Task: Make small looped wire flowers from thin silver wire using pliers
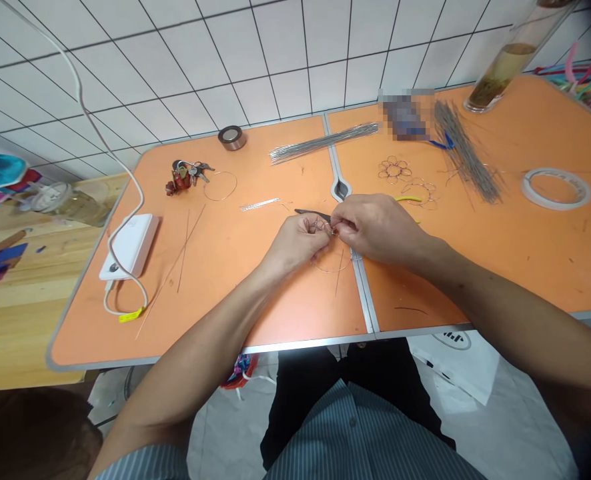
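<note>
Together over an orange table (pixel 225 267), the left hand (pixel 298 237) and right hand (pixel 375 223) pinching a thin looped wire (pixel 331 271) between them, scissors-like dark blades (only partly showing) (pixel 313 213) lying just beyond the fingers.

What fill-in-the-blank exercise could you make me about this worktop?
The left hand and right hand hold thin wire above a table coloured ____. For the person, the keys lie on the ____ side of the metal seam. The tag on the white cable is coloured ____.
Missing words: orange; left; yellow.
</note>
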`<state>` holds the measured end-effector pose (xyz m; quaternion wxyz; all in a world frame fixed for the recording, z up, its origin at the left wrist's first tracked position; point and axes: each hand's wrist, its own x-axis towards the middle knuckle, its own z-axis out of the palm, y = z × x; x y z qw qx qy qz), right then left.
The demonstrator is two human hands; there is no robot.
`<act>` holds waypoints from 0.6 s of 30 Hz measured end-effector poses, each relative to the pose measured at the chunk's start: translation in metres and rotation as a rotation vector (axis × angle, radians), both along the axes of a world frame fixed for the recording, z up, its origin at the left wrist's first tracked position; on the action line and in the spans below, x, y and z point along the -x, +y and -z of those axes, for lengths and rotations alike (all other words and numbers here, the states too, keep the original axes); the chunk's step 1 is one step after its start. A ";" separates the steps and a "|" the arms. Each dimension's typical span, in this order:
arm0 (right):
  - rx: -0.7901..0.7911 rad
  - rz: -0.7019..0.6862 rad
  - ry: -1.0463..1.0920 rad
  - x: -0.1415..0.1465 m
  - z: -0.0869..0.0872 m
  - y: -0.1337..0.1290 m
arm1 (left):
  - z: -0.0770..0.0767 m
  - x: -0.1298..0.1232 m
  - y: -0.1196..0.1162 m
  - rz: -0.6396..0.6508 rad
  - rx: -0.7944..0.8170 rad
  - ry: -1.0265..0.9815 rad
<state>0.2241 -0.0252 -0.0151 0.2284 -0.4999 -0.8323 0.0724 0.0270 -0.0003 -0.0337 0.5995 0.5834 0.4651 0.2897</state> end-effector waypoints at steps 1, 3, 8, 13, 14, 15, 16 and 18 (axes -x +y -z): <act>-0.007 0.011 -0.016 0.001 0.001 -0.001 | 0.000 0.000 0.000 0.001 0.006 -0.005; -0.019 0.029 -0.029 0.004 0.002 -0.002 | 0.000 0.000 -0.001 0.001 0.020 -0.013; 0.034 0.040 0.139 0.004 -0.002 -0.001 | -0.005 0.000 -0.001 -0.022 0.045 -0.050; 0.223 0.152 0.444 -0.003 -0.012 0.006 | -0.007 0.002 0.002 -0.065 0.036 -0.092; 0.245 0.172 0.468 -0.004 -0.013 0.007 | -0.007 0.003 0.003 -0.075 0.026 -0.100; 0.272 0.180 0.483 -0.004 -0.013 0.007 | -0.006 0.003 0.003 -0.083 0.018 -0.108; 0.303 0.181 0.496 -0.004 -0.012 0.008 | -0.006 0.003 0.004 -0.090 0.012 -0.113; 0.363 0.176 0.524 -0.003 -0.010 0.007 | -0.006 0.004 0.004 -0.096 0.010 -0.116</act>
